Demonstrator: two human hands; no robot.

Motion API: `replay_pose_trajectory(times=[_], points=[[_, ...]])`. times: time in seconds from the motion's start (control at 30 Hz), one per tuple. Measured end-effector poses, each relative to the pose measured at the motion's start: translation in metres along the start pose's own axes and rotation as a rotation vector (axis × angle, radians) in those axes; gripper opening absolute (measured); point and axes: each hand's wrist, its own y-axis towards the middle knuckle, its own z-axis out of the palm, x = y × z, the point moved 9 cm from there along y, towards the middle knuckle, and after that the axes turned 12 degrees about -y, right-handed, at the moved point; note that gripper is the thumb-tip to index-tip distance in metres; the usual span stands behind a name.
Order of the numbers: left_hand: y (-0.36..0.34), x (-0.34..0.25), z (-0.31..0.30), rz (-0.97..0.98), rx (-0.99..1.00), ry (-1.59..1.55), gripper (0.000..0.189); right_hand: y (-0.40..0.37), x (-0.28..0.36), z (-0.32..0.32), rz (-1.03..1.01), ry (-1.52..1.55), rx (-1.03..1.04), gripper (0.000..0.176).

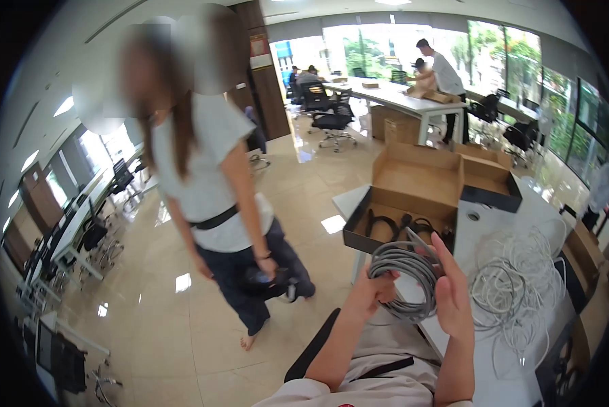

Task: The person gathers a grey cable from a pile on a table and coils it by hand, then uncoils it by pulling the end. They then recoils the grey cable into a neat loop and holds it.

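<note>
A coil of grey cable is held up in front of my body, over the table's near edge. My left hand is closed round the left side of the coil, its fingers passing into the loop. At the right side, my right hand presses against the coil with its fingers fairly straight and pointing up. A loose strand runs across the top of the coil to the right hand, between thumb and fingers; the exact grip there is partly hidden.
An open cardboard box with black cables stands beyond the coil, beside a second open box. Tangled white and grey cables cover the table at right. A person stands close at left; another works behind.
</note>
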Motion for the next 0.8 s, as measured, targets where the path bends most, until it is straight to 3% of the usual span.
replay_pose_trajectory(times=[0.13,0.2,0.23,0.43,0.5,0.57,0.7,0.8], points=[[0.003,-0.002,-0.002,0.182,-0.107,0.177,0.005,-0.009,0.002,-0.004,0.193,-0.141,0.020,0.052],[0.004,-0.001,-0.007,0.232,-0.135,0.287,0.005,-0.011,-0.010,-0.009,0.135,-0.284,-0.050,0.050],[0.007,0.001,-0.008,0.262,-0.143,0.339,0.004,-0.013,-0.020,-0.009,0.202,-0.223,-0.018,0.028],[0.025,0.015,0.004,0.324,-0.056,0.644,0.025,-0.035,-0.063,-0.026,0.560,-0.050,0.117,0.005],[0.026,0.007,0.039,0.465,0.079,0.686,0.034,-0.032,-0.058,-0.034,0.568,-0.008,0.065,0.006],[0.032,0.008,0.043,0.473,0.128,0.643,0.036,-0.029,-0.047,-0.037,0.551,-0.083,0.043,0.009],[0.018,-0.014,0.057,0.469,0.109,0.838,0.049,-0.025,-0.046,-0.035,0.405,-0.254,-0.028,0.009],[0.011,-0.020,0.045,0.558,0.075,0.891,0.049,-0.026,-0.047,-0.022,0.432,-0.263,-0.017,0.008]])
